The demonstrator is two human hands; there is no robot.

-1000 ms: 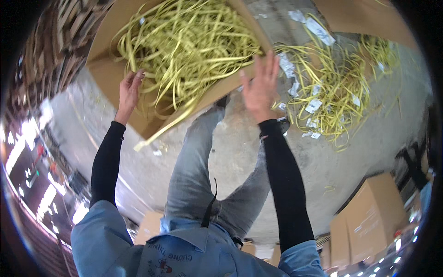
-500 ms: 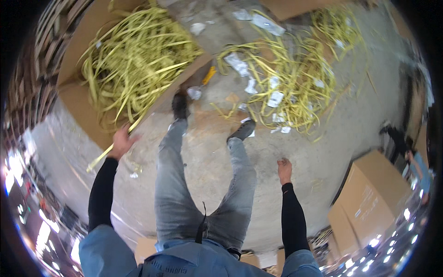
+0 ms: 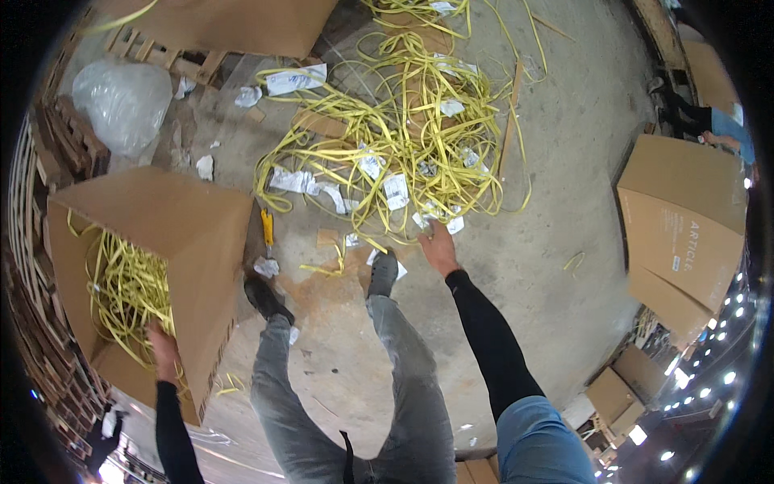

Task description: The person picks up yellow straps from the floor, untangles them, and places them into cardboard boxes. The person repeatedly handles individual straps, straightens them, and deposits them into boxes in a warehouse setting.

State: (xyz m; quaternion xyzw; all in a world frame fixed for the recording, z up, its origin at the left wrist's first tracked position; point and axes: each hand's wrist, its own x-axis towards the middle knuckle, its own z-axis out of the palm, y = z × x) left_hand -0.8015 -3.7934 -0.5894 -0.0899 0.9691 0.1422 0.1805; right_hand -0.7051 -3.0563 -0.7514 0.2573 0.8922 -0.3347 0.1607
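Observation:
On the concrete floor ahead lies a tangled heap of yellow strapping (image 3: 411, 121) with torn white paper labels (image 3: 396, 192) mixed in. At its near edge is my right hand (image 3: 439, 252), its fingers apart and close to the straps and a label. My left hand (image 3: 164, 347) reaches into a large cardboard box (image 3: 205, 242) at the left, against more yellow straps (image 3: 125, 282). Its fingertips are hard to make out among the straps, so its grip does not show.
A yellow-handled tool (image 3: 268, 228) lies between the box and the heap. Clear plastic film (image 3: 125, 105) and a wooden pallet (image 3: 165, 55) are at the far left. Large cartons (image 3: 685, 234) stand at the right, with another person (image 3: 709, 125) beyond them.
My right hand has moved forward from beside my leg to the strap heap. My left hand has gone from the box edge into the box. The view has shifted toward the heap.

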